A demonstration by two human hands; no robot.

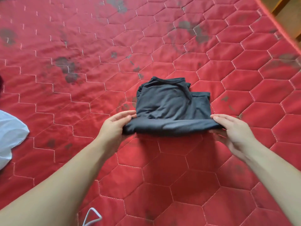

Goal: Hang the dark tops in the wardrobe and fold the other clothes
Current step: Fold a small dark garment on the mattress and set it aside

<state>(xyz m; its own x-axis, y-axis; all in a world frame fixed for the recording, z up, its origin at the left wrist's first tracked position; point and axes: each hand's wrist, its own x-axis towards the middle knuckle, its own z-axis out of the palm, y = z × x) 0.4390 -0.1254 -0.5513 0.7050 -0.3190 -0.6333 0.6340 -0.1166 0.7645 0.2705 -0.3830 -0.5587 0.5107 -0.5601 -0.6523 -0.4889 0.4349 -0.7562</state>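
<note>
Mid-mattress (162, 46): we pinched dark garment's (169, 105) near fold, left hand (116, 126), right hand (231, 129); advice: kept ends level, pressed crease flat.

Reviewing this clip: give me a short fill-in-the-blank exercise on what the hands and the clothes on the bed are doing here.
1. The folded dark grey garment lies on a quilted ____ mattress cover.
2. The left hand and right hand each pinch one ____ of the garment's near fold.
3. The white cloth lies at the ____ edge of the view.
4. A white wire hanger shows at the ____ edge.

Missing words: red; end; left; bottom
</note>
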